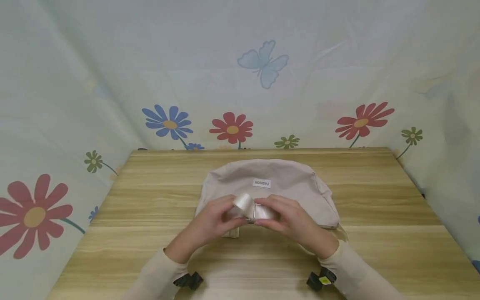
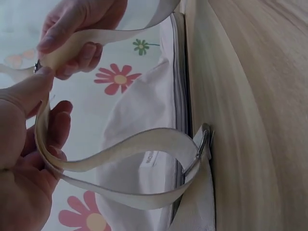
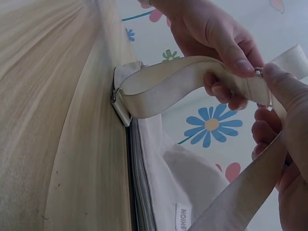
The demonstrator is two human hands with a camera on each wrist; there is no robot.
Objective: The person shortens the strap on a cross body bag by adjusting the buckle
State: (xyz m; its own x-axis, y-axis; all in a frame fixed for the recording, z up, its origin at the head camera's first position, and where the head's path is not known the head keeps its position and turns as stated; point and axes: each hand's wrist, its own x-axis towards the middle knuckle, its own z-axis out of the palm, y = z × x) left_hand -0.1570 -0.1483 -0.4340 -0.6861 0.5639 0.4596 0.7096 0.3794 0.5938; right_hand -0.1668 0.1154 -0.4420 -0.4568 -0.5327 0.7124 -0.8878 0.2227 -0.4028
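A pale pinkish-beige fabric bag [image 1: 232, 179] lies on the wooden table, its small white FASHION label [image 1: 261, 183] upside down from here. Over the bag's near edge both hands hold its cream webbing strap [image 1: 243, 202]. My left hand [image 1: 214, 217] pinches the strap beside a small metal buckle [image 3: 259, 72], with a loop of webbing standing up between the hands. From the other side, my right hand [image 1: 294, 218] grips the strap close to that buckle. In the left wrist view, the strap runs through a metal ring [image 2: 203, 149] at the bag's end.
Wood-grain table [image 1: 150, 233] surrounds the bag. Behind and beside it hangs a pale curtain [image 1: 187, 62] printed with flowers and a butterfly. Another metal ring [image 3: 118, 103] joins the strap to the bag in the right wrist view. A dark zipper edge [image 2: 182, 77] runs along the bag.
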